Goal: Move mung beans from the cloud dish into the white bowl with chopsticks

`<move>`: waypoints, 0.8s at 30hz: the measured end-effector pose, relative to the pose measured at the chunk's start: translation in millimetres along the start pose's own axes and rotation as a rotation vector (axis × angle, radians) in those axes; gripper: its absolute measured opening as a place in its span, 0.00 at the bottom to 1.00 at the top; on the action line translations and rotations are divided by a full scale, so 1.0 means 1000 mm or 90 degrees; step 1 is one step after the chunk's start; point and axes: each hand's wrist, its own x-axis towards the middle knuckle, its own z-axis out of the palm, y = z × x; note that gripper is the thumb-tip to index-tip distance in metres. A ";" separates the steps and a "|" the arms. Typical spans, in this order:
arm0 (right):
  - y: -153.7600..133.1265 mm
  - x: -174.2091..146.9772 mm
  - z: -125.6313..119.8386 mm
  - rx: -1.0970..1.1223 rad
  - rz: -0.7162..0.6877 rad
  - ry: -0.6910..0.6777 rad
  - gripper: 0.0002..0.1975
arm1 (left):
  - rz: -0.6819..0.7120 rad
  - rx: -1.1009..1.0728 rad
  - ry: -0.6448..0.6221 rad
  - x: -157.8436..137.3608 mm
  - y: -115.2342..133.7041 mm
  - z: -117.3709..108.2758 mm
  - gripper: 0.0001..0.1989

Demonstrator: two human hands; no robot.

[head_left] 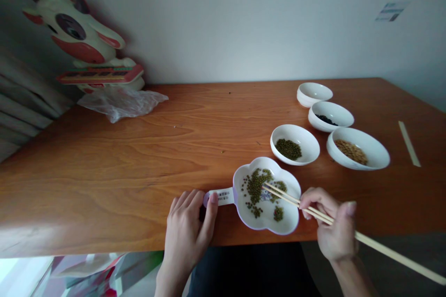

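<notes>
My left hand (190,225) grips the labelled handle (226,196) of a white, lilac-rimmed flower-shaped dish (266,220) at the table's front edge, thumb on top. Small green beans (255,186) lie scattered in the dish, mostly at its left and upper part. My right hand (331,225) is closed around a pair of wooden chopsticks (390,252). Their tips reach into the dish and touch or hover over the beans; whether a bean is pinched I cannot tell. Just behind the dish stands a white bowl (306,148) with more green beans (288,149).
Three more white bowls stand at the right: one with tan beans (350,151), one with black beans (325,119), and a rear bowl (313,93). A pale strip (409,144) lies far right. A cow toy (87,41) and clear plastic bag (127,103) sit back left.
</notes>
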 end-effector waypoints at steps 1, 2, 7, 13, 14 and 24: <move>0.000 0.000 0.000 0.000 0.000 0.001 0.41 | 0.000 0.001 0.001 0.000 0.000 0.000 0.16; 0.000 0.000 0.000 0.001 0.000 0.002 0.41 | 0.000 0.002 0.002 0.000 0.000 0.000 0.15; -0.001 0.000 -0.002 0.002 -0.002 0.012 0.41 | 0.002 0.002 0.002 -0.002 0.001 -0.001 0.15; -0.001 -0.001 -0.001 0.020 -0.008 0.036 0.41 | 0.002 -0.004 0.004 -0.001 0.001 -0.002 0.15; -0.001 -0.001 -0.001 0.026 -0.011 0.038 0.41 | 0.003 -0.006 0.006 -0.001 0.001 -0.002 0.15; -0.041 0.015 -0.046 0.014 0.038 0.125 0.21 | 0.003 -0.001 -0.004 -0.002 -0.001 -0.001 0.15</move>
